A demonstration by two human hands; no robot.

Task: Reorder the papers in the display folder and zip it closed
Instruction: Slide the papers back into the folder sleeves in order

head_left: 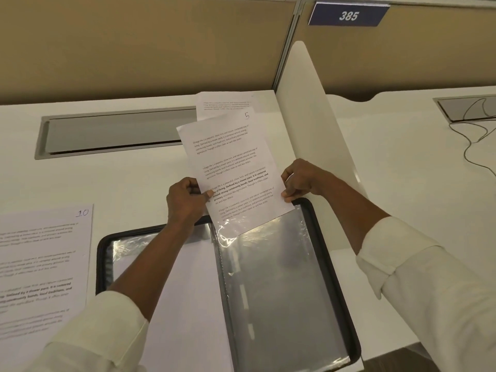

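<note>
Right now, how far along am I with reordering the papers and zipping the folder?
Partway. Done: a white sheet seems filed on the left page of the folder. In hand: left hand and right hand hold sheet 5, bottom edge inside the right sleeve. Left: sheet 10 and another sheet lie on the desk; folder unzipped.

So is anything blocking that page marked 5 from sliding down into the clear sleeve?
Nothing visible does. The page marked 5 already has its lower edge under the plastic of the clear sleeve, and the sleeve below shows no other paper. The left hand and right hand pinch the page's sides, above the opening.
</note>
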